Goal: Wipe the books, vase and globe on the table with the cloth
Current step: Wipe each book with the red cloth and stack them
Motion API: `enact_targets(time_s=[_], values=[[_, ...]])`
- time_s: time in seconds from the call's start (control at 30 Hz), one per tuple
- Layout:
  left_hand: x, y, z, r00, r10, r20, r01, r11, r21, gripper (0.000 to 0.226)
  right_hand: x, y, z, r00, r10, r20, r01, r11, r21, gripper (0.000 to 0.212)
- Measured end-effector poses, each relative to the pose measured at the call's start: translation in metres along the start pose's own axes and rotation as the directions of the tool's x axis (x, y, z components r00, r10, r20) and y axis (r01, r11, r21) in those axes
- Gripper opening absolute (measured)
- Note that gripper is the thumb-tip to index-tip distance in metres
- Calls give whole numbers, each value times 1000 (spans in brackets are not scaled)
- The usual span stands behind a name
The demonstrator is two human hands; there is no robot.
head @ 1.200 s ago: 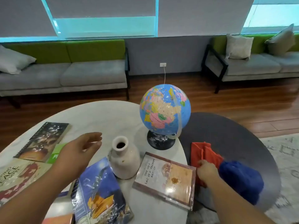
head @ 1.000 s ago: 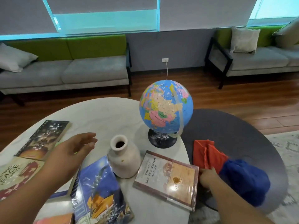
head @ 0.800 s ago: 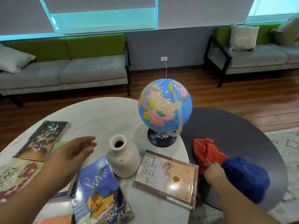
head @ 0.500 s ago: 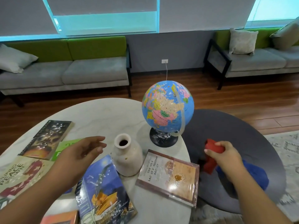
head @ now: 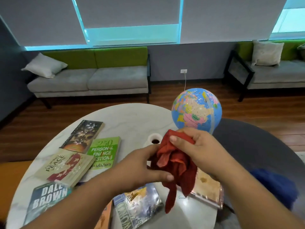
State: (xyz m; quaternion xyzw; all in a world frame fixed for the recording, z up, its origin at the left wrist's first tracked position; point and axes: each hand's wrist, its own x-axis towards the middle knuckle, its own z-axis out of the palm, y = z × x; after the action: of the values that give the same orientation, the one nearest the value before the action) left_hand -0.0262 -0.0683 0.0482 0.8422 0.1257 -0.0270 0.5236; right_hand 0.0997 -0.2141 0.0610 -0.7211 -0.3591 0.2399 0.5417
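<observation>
The red cloth (head: 178,164) has left the dark side table (head: 247,141), where it lay a moment ago beside the blue cloth (head: 277,184). It now hangs bunched above the white bench (head: 132,119). The right hand (head: 203,149) pinches its top fold between thumb and fingers. The left hand (head: 142,166), empty before, now curls round the lower folds. The books (head: 103,152), vase (head: 154,140) and globe (head: 196,109) sit on the bench, seemingly unwiped. The cloth is probably being gathered into a pad for the first wipe.
</observation>
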Motion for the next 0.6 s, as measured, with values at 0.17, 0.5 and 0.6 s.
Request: enact_targets(time_s=[0.17,0.5,0.6], values=[[-13,-25,-16,954,-100,-282,70,991,-116,10,9,4,42,998,-27,58,16,983,181,32],[-64,-71,-43,975,-188,-120,89,822,-562,35,-3,30,114,961,27,276,-152,882,445,40],[-83,-99,-57,940,-260,-222,165,913,-373,30,-3,31,112,986,98,136,-146,904,401,32]])
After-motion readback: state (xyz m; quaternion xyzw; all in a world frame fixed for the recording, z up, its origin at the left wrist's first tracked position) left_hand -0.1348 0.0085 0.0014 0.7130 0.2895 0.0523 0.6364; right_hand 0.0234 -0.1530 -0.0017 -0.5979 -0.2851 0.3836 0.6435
